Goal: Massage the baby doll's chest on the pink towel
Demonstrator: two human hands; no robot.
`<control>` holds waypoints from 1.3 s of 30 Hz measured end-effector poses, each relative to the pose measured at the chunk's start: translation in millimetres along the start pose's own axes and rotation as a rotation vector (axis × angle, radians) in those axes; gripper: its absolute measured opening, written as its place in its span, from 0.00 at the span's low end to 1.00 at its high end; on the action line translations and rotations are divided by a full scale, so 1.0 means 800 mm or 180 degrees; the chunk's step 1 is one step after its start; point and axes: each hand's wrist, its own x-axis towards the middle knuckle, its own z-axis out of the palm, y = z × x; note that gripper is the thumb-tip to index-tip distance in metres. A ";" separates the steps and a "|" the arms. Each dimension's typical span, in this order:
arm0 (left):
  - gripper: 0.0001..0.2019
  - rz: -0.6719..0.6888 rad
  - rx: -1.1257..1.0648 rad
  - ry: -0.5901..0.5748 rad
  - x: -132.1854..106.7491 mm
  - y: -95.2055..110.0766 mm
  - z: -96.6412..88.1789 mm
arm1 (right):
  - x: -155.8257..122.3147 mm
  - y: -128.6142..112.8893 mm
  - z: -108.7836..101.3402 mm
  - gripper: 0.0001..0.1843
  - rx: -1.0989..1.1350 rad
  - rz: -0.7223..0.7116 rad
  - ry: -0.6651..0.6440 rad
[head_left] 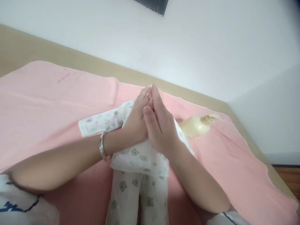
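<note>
My left hand [138,120] and my right hand [164,128] meet palm to palm, fingers stretched out and pointing up and away from me. Nothing shows between the palms. Under them lies a white baby top [145,159] with green animal prints, one sleeve [102,123] reaching left. Matching trousers [125,197] extend from its hem towards me. The clothes look filled out, but my hands hide the upper part and I cannot tell what is inside. Right of the top lies a glossy pale yellow object [197,126] with a narrow end, partly hidden.
A pink blanket [82,90] with a raised fold at the left covers most of the tan table [77,57]. White walls [187,47] stand behind and to the right. A dark object [156,5] hangs at the top edge. Brown wood [287,179] shows at the far right.
</note>
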 end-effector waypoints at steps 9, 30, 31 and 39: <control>0.16 -0.0157 0.0123 -0.0159 0.005 -0.042 0.033 | 0.009 0.045 0.045 0.26 -0.0095 0.0400 0.0276; 0.24 -0.0330 0.0086 -0.0432 -0.023 -0.054 0.005 | -0.089 0.013 0.044 0.35 -0.1605 -0.0051 -0.0367; 0.24 -0.0323 0.0062 -0.0428 -0.023 -0.055 0.005 | -0.097 0.005 0.046 0.35 -0.1641 -0.0174 -0.0430; 0.22 -0.0303 -0.0110 -0.0314 -0.027 -0.060 0.004 | -0.055 0.053 0.026 0.33 -0.1089 -0.0200 -0.0767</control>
